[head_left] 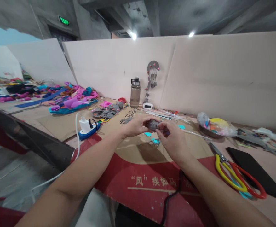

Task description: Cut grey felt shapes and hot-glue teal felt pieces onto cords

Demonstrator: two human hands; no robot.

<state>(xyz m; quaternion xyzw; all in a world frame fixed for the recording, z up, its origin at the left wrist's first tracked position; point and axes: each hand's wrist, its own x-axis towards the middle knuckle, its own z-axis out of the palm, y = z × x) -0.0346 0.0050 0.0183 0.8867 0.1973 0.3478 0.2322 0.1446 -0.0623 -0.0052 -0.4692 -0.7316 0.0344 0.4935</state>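
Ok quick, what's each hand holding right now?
Left hand: closed, holding the gray yarn bundle between thumb and fingers.
Right hand: closed, fingertips pinching at the bundle's other side.

One held bundle (153,125), one bottle (135,95), one green sign (64,21), two lamps (134,36).

Grey bundle (152,125), in front of bottle (135,96): partly hidden by left hand (138,125) and right hand (172,135) | white display (147,106), just right of bottle: readout too small for me | green sign (64,20), above left of bottle: lettering blurred | red thing (1,135), far left of bottle: cut off by my view's edge
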